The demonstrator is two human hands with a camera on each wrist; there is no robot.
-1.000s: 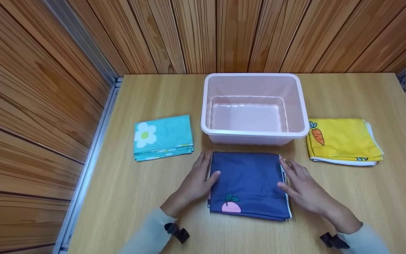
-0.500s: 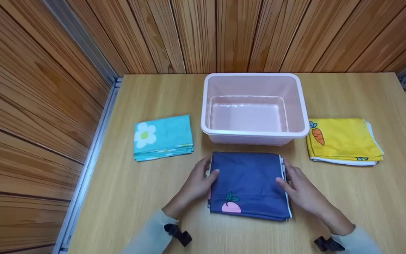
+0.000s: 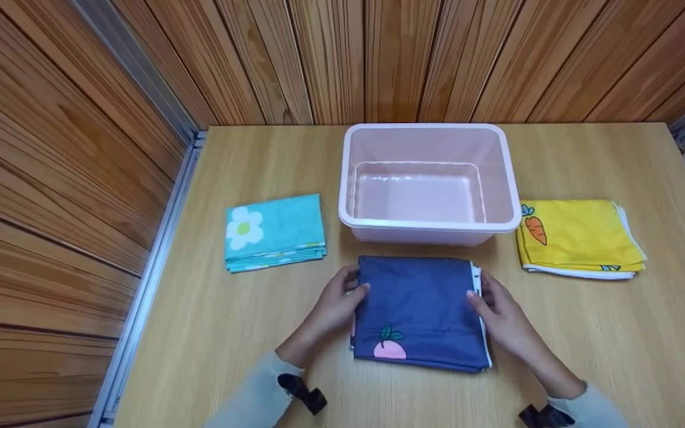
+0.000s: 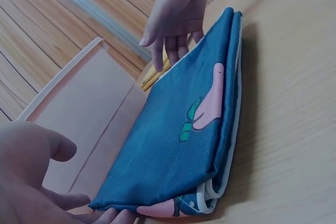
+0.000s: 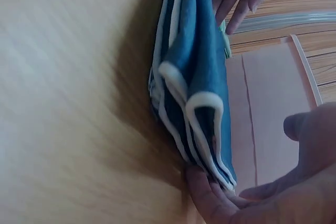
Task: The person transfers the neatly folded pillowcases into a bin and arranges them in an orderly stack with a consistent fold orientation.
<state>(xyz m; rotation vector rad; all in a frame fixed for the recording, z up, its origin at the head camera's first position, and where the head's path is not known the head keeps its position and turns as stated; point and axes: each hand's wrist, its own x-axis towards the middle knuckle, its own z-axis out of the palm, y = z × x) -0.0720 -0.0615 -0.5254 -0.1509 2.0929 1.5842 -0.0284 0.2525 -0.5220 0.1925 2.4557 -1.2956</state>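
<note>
A folded navy cloth [image 3: 417,303] with a pink fruit print lies flat on the table in front of a pale pink plastic bin [image 3: 431,226]. My left hand [image 3: 336,300] is at its left side; in the left wrist view, the fingertips touch the near edge while the thumb [image 4: 62,148] stays off the fabric. On the opposite side is my right hand [image 3: 506,318]. The right wrist view shows its fingers [image 5: 207,195] reaching under the white-piped corner, thumb raised and apart. Layered folds [image 5: 202,51] show along that edge.
To the left lies a folded turquoise cloth [image 3: 283,226] with a white flower. A folded yellow cloth [image 3: 580,235] with a carrot print sits right of the bin. Wooden panels [image 3: 396,59] rise behind the table [image 3: 247,368].
My right hand has shifted left and in against the cloth's right edge, its fingers going lower there. The left fingers have bent at the left edge. The cloth stays in place.
</note>
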